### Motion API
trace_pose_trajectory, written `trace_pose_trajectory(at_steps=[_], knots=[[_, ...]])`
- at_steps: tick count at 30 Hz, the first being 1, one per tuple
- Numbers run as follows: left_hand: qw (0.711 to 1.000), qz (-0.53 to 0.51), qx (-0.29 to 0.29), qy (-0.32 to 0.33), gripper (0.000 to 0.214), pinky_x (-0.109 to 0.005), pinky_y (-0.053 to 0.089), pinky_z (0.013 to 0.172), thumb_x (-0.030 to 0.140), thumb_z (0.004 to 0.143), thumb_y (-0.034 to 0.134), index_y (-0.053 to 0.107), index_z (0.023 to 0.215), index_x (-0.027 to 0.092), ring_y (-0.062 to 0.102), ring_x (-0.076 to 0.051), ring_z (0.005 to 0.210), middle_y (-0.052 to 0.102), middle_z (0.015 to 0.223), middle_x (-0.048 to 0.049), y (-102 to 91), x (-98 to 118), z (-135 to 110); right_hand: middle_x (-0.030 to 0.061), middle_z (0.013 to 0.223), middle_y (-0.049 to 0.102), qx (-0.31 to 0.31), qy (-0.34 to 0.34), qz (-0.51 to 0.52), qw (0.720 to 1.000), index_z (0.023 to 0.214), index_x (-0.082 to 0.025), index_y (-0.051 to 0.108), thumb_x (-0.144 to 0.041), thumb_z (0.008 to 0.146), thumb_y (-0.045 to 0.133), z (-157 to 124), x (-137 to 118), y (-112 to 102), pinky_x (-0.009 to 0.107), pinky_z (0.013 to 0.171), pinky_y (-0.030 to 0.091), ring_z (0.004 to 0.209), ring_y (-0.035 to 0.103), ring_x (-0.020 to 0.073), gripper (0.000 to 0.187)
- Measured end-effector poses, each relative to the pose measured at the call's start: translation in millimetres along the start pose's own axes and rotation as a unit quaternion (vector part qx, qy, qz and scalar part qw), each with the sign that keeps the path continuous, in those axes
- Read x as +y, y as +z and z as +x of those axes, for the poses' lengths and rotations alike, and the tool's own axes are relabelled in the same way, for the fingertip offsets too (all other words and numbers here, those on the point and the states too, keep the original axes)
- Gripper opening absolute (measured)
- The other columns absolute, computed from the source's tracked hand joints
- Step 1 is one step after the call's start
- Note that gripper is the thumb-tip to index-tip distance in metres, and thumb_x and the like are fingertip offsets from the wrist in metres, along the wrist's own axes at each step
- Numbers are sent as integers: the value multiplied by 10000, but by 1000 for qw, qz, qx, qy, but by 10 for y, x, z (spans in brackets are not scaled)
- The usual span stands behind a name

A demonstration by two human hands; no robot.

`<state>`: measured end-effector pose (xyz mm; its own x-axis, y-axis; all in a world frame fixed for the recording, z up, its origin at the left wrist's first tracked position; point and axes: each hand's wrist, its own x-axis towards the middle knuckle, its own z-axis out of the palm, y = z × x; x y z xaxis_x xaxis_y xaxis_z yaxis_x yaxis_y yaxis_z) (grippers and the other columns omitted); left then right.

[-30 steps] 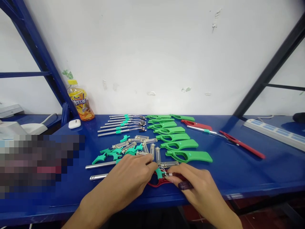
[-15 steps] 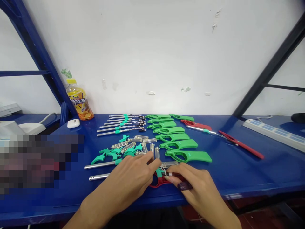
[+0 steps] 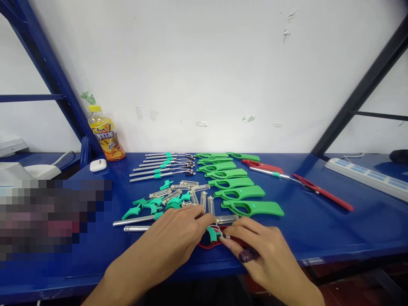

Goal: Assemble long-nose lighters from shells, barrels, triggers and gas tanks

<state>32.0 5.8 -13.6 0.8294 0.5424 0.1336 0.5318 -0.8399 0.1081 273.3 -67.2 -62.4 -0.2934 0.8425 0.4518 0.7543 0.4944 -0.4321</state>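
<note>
My left hand [image 3: 178, 238] is closed over a silver lighter tube [image 3: 137, 228], whose tip sticks out to the left. A green trigger [image 3: 211, 234] sits by its fingertips, in the loop of a red lighter handle shell [image 3: 205, 245]. From the right, my right hand [image 3: 267, 250] pinches the small wired igniter [image 3: 226, 236] over that shell. White wires [image 3: 218, 228] bend between both hands. A dark, rounded tool handle [image 3: 247, 255] is tucked under the right fingers; its other end is hidden. The fingers cover much of the shell.
Green handle shells [image 3: 258, 208] lie in a column behind the right hand. Loose green triggers [image 3: 153, 208], clear fuel tanks [image 3: 172, 196] and wired tubes [image 3: 143, 176] spread left. Red shells [image 3: 321, 193], a power strip [image 3: 366, 176] and a drink bottle [image 3: 106, 136] stand farther out.
The silver tube's tip has shifted slightly up and right with my left hand. The trigger and wires have moved a little at the red shell; both hands keep their grip.
</note>
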Motion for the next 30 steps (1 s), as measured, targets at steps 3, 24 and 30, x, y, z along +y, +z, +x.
trace_pose_trajectory(at_steps=[3,24,30], knots=[[1000,-3,1,0,250,-354,394,687,36,1046,557,626,1134,260,674,-251,917,691,1091,-18,2,-3,15,4,1040,761,-5,7,-4,1000,1103,-299,732,-313,1119,576,-4,2,1,303,698,524,816,758,186,157],[999,-11,-33,-1,264,-335,429,702,9,1048,524,666,1056,232,687,-235,894,709,1061,-19,-11,-59,21,5,1035,775,6,0,-19,1000,1085,-282,735,-333,1142,541,7,18,13,295,679,513,814,765,174,209],[999,-29,-35,-20,232,-334,418,709,10,1048,551,628,1032,228,696,-230,874,719,1014,-2,-38,-65,18,-13,1022,767,4,9,-9,1000,1073,-289,723,-329,1137,560,20,25,25,304,703,513,821,763,176,180]])
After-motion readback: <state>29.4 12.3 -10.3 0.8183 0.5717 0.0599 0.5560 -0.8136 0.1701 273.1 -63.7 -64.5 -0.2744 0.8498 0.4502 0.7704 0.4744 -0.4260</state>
